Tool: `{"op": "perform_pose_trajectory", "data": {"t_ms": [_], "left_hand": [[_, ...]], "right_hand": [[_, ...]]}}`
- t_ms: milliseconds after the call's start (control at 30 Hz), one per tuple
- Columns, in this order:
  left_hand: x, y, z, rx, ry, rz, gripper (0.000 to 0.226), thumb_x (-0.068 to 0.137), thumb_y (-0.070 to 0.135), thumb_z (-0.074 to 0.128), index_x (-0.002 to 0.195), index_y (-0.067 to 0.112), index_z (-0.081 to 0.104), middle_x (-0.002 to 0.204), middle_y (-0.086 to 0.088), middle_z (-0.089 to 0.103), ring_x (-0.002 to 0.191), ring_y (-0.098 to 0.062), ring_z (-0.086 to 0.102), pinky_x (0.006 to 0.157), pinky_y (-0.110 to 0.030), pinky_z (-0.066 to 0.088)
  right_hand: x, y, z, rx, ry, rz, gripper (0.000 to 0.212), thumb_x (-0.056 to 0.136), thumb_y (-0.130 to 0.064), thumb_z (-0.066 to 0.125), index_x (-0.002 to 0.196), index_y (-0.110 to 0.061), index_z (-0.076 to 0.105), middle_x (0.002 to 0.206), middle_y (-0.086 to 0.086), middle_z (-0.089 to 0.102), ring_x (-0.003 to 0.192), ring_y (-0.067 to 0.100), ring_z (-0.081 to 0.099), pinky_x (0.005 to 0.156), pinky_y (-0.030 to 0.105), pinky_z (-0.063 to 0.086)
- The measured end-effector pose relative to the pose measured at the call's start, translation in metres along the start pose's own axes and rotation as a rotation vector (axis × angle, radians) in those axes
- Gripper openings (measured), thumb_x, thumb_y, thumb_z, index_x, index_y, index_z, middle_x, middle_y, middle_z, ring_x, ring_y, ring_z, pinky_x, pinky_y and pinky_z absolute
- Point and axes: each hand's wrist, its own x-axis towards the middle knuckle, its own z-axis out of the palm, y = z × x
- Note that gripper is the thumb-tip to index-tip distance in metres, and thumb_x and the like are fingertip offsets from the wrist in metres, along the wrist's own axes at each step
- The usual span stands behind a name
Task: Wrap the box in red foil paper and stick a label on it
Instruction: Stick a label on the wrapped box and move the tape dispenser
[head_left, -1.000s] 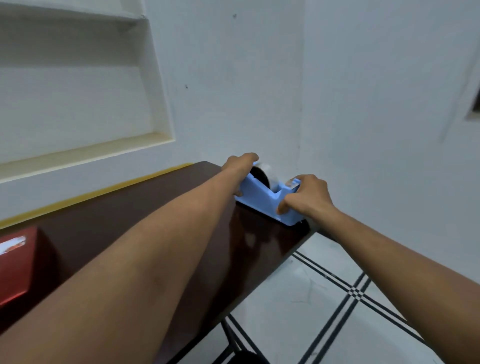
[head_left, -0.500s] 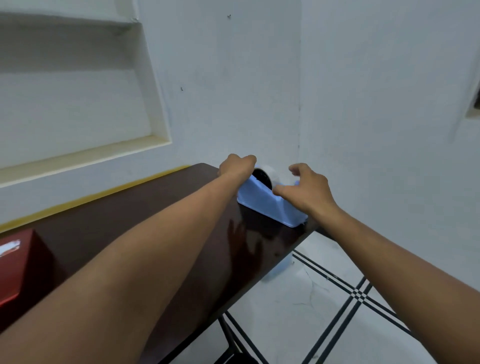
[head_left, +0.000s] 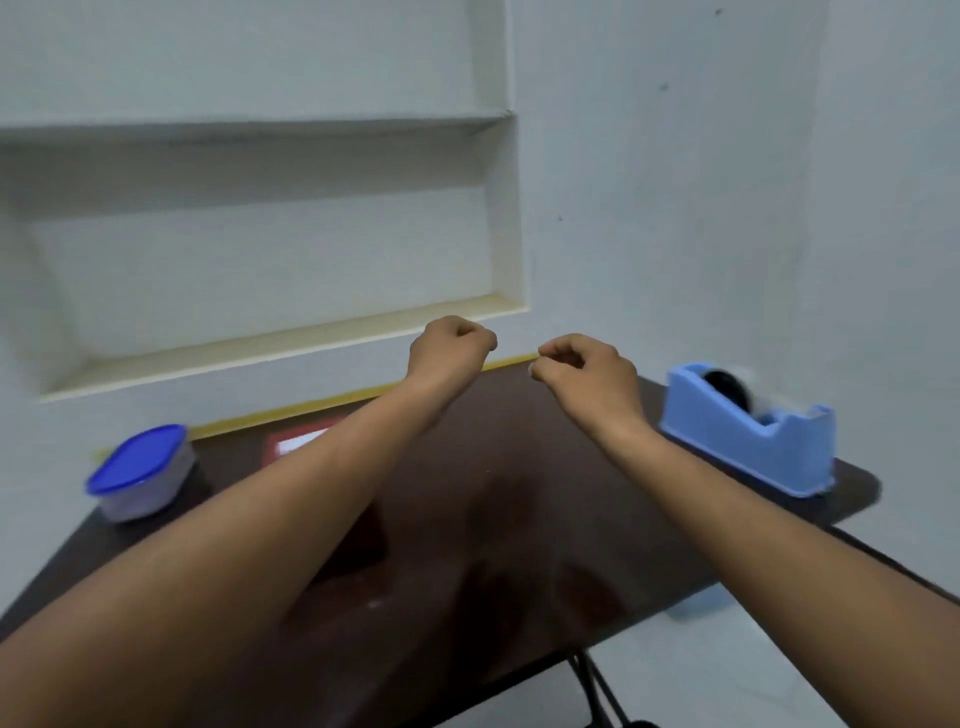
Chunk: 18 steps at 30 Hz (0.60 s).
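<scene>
- Both hands are raised above the table (head_left: 519, 519), level with each other and a little apart. The left hand (head_left: 451, 347) is curled with its fingertips pinched together; the right hand (head_left: 584, 370) is likewise pinched at thumb and forefinger.
- A strip of clear tape is probably stretched between them, but no tape can be made out.
- The strip is best kept taut and off the skin while it is carried to the box.
- The tape dispenser (head_left: 748, 431) stands at 3 o'clock from the hands.
- The box (head_left: 301, 441), red with a white patch on top, lies at 8 o'clock from the hands, mostly hidden by the left forearm.
- A blue-lidded tub (head_left: 140, 470) stands farther out at 8 o'clock.
</scene>
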Motion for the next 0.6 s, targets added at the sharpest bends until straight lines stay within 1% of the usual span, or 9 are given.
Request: {"op": "perform_pose_trajectory", "data": {"t_ms": [100, 200, 267, 300, 367, 400, 433, 500, 600], "left_hand": [[-0.017, -0.036, -0.070, 0.071, 0.104, -0.056, 0.015, 0.094, 0.023, 0.060, 0.097, 0.016, 0.074, 0.096, 0.011, 0.066, 0.089, -0.010, 0.059, 0.072, -0.025, 0.046], [-0.036, -0.079, -0.130, 0.191, 0.193, -0.155, 0.015, 0.093, 0.020, 0.059, 0.095, 0.011, 0.071, 0.086, 0.006, 0.065, 0.085, -0.019, 0.059, 0.076, -0.031, 0.051], [-0.046, -0.105, -0.153, 0.255, 0.213, -0.246, 0.013, 0.090, 0.022, 0.060, 0.093, 0.012, 0.068, 0.086, -0.005, 0.069, 0.083, -0.025, 0.061, 0.082, -0.039, 0.055], [-0.049, -0.119, -0.162, 0.260, 0.213, -0.296, 0.018, 0.087, 0.026, 0.061, 0.093, 0.010, 0.068, 0.089, -0.012, 0.072, 0.084, -0.027, 0.063, 0.082, -0.040, 0.055], [-0.050, -0.146, -0.168, 0.178, 0.194, -0.368, 0.039, 0.075, 0.038, 0.062, 0.094, 0.006, 0.070, 0.097, -0.014, 0.076, 0.092, -0.029, 0.070, 0.086, -0.040, 0.054], [-0.051, -0.159, -0.170, 0.085, 0.184, -0.416, 0.042, 0.073, 0.041, 0.063, 0.097, 0.007, 0.072, 0.101, -0.014, 0.077, 0.097, -0.031, 0.072, 0.087, -0.040, 0.053], [-0.053, -0.164, -0.165, -0.035, 0.177, -0.456, 0.037, 0.079, 0.039, 0.064, 0.100, 0.009, 0.073, 0.102, -0.014, 0.077, 0.098, -0.033, 0.072, 0.086, -0.039, 0.052], [-0.057, -0.171, -0.155, -0.248, 0.184, -0.533, 0.019, 0.098, 0.023, 0.058, 0.100, 0.008, 0.070, 0.095, -0.015, 0.075, 0.089, -0.034, 0.071, 0.083, -0.038, 0.051], [-0.049, -0.180, -0.139, -0.338, 0.222, -0.547, 0.019, 0.102, 0.011, 0.049, 0.101, 0.006, 0.067, 0.086, -0.012, 0.069, 0.075, -0.026, 0.064, 0.072, -0.034, 0.049]], "right_hand": [[-0.017, -0.013, 0.059, 0.030, -0.142, 0.042, 0.019, 0.086, -0.027, 0.072, 0.104, -0.021, 0.075, 0.101, -0.010, 0.071, 0.100, 0.010, 0.064, 0.077, 0.020, 0.044], [-0.033, -0.020, 0.115, 0.019, -0.320, 0.115, 0.031, 0.087, -0.033, 0.073, 0.115, -0.021, 0.072, 0.115, -0.005, 0.068, 0.106, 0.012, 0.058, 0.087, 0.025, 0.044], [-0.041, -0.021, 0.146, 0.013, -0.418, 0.171, 0.042, 0.087, -0.040, 0.072, 0.125, -0.022, 0.068, 0.126, -0.003, 0.064, 0.113, 0.015, 0.056, 0.096, 0.030, 0.047], [-0.044, -0.020, 0.161, 0.015, -0.465, 0.198, 0.049, 0.086, -0.044, 0.071, 0.129, -0.023, 0.065, 0.131, -0.003, 0.062, 0.117, 0.017, 0.056, 0.101, 0.035, 0.049], [-0.049, -0.020, 0.183, 0.028, -0.532, 0.270, 0.061, 0.084, -0.052, 0.068, 0.137, -0.024, 0.060, 0.137, -0.004, 0.058, 0.125, 0.020, 0.055, 0.105, 0.043, 0.050], [-0.052, -0.020, 0.195, 0.031, -0.564, 0.300, 0.063, 0.082, -0.055, 0.066, 0.137, -0.025, 0.060, 0.137, -0.005, 0.058, 0.126, 0.021, 0.055, 0.106, 0.044, 0.049], [-0.052, -0.015, 0.205, 0.039, -0.587, 0.325, 0.063, 0.079, -0.057, 0.064, 0.133, -0.026, 0.062, 0.134, -0.005, 0.061, 0.124, 0.022, 0.058, 0.105, 0.045, 0.049], [-0.051, -0.004, 0.221, 0.067, -0.602, 0.366, 0.055, 0.072, -0.057, 0.059, 0.117, -0.027, 0.068, 0.122, -0.002, 0.071, 0.111, 0.024, 0.066, 0.101, 0.046, 0.053], [-0.051, 0.001, 0.225, 0.084, -0.558, 0.379, 0.040, 0.075, -0.046, 0.055, 0.107, -0.027, 0.070, 0.107, -0.001, 0.074, 0.098, 0.023, 0.070, 0.094, 0.043, 0.057]]}}
